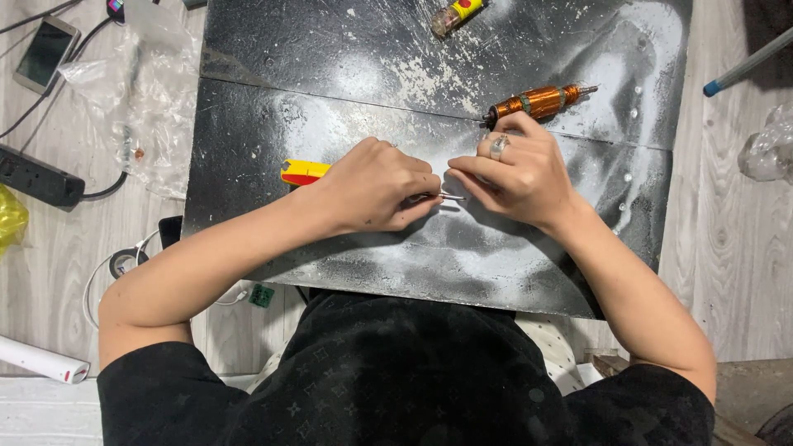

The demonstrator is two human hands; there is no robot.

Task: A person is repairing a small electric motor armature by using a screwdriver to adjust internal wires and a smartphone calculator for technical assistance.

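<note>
Pin [452,196], single, thin, silvery, pinched between closed left hand [376,186] and closed right hand [516,175]; one copper-wound rotor [537,102] just beyond right hand.

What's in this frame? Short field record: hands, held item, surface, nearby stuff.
left hand: pinches a thin metal piece
right hand: ring on one finger, fingertips at the same metal piece
surface: black board, dusted white
behind right hand: copper-wound rotor, lying flat
behind left hand: yellow-red tool, partly hidden
top edge: lighter
floor, left: phone, power strip, plastic bag
</note>
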